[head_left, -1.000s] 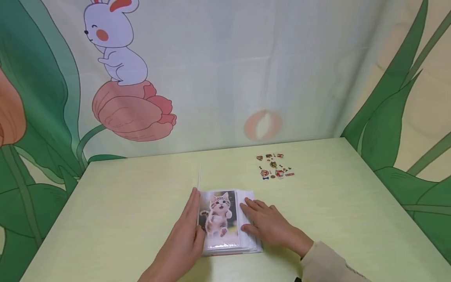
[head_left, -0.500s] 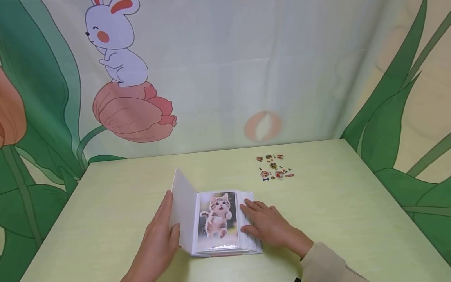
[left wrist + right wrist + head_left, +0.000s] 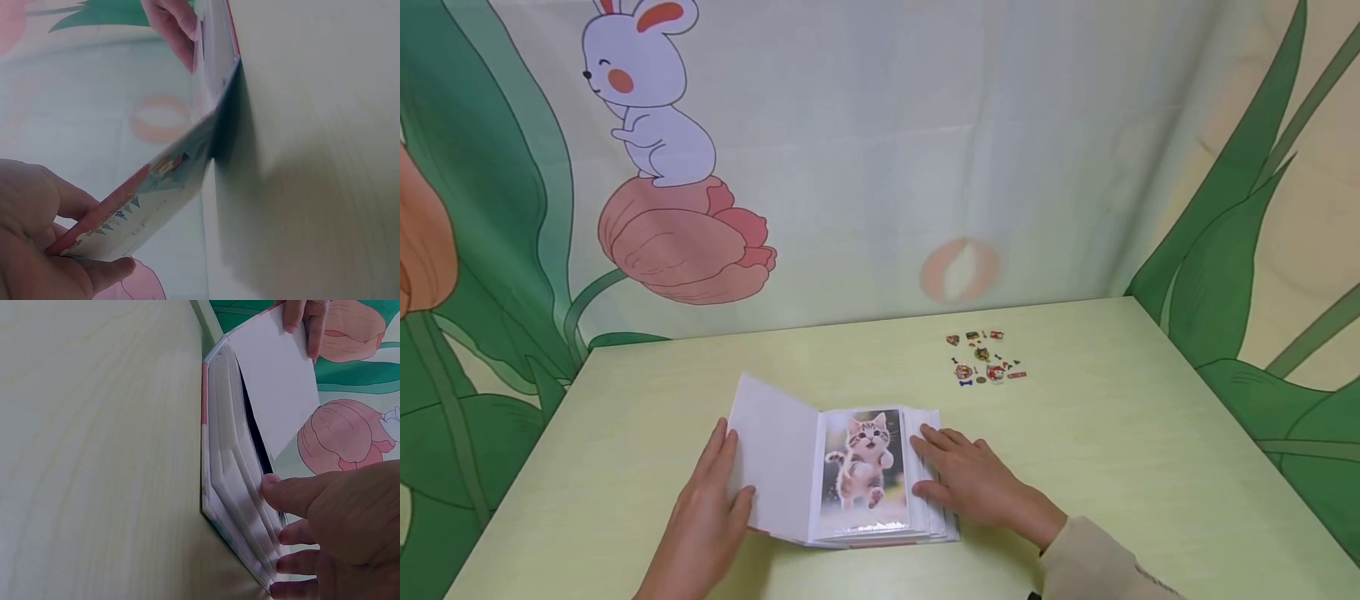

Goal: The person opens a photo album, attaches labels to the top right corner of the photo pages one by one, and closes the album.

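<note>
plainly gripping the raised white cover (image 3: 775, 467) of a photo album (image 3: 815, 479), pinched at its outer edge between thumb and fingers of the left hand (image 3: 703, 500); with the right hand (image 3: 973, 479), below a beige sleeve (image 3: 1105, 560), resting outstretched, slightly spread fingers on the page edges at the opposite side. lying open on the table (image 3: 1112, 417), well in from its left and right edges, and showing a kitten picture (image 3: 867, 467) on the top page. slanting clear of the tabletop at the cover, with red trim and printed flags on the outer face. showing also, near the far edge and toward the far right corner, scattered small flat pieces (image 3: 982, 355) (perhaps stickers, too small to tell). rising behind the far edge as a pale backdrop (image 3: 865, 125), printed with a white rabbit (image 3: 662, 146) on a pink flower (image 3: 685, 242).
</note>
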Demonstrator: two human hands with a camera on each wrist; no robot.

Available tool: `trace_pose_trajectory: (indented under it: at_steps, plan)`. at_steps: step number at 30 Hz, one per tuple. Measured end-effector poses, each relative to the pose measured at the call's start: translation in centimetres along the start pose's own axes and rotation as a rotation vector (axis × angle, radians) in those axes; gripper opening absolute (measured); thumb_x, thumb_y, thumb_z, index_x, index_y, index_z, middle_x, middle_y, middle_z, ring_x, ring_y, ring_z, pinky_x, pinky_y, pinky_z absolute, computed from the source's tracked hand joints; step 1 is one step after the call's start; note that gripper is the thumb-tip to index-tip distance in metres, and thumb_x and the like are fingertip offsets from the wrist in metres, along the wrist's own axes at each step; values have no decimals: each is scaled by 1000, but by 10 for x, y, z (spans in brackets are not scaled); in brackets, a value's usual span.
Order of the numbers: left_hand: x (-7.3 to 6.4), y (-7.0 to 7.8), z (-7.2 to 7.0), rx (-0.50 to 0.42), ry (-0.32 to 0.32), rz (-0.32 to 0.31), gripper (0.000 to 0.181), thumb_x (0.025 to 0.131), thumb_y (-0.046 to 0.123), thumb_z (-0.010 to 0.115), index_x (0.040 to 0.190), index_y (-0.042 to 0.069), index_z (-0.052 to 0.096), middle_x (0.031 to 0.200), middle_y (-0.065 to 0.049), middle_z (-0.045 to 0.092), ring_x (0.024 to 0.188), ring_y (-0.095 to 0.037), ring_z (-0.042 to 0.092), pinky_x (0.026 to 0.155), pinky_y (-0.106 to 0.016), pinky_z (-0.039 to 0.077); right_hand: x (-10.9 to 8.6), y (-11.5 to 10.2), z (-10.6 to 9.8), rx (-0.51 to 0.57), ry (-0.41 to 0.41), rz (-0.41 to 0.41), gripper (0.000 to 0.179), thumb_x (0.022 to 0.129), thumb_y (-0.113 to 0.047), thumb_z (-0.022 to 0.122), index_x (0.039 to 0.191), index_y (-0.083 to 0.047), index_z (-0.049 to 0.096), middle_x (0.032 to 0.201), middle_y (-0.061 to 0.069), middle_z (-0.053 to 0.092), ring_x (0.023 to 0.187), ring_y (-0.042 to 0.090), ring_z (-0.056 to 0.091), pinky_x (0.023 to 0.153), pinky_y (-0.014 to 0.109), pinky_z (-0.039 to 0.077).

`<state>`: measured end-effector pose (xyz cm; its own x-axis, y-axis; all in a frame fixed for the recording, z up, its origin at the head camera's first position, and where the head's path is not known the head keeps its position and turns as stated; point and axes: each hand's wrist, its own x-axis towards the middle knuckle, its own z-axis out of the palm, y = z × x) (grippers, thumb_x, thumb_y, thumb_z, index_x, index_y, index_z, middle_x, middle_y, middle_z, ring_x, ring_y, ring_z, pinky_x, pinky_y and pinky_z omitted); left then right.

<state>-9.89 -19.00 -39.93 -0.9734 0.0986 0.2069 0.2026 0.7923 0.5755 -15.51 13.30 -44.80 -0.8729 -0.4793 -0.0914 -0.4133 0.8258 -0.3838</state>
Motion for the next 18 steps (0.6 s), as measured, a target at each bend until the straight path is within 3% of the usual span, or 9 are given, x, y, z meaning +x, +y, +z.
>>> trace_pose_trajectory:
  at_steps: [7,14,18]
  plan:
    - [1,-11,2,65,-62,-84,71,93,-1,69,150,-21,31,166,-31,18,146,-49,34,111,-60,38,0,1,1,-2,0,1,65,103,-42,63,155,-6,47,163,15,39,147,39,37,111,67,35]
    - [-1,-28,6,80,-77,-87,71,92,0,72,147,-24,33,162,-35,24,146,-51,31,114,-62,33,1,2,1,-6,-2,9,66,102,-43,63,156,-8,47,163,13,38,148,39,36,111,67,35]
    - [-2,-36,13,96,-152,-130,70,93,4,73,145,-24,35,160,-38,24,147,-51,27,116,-62,30,2,2,2,-3,-3,6,66,102,-43,64,156,-8,47,163,13,38,148,38,36,111,66,35]
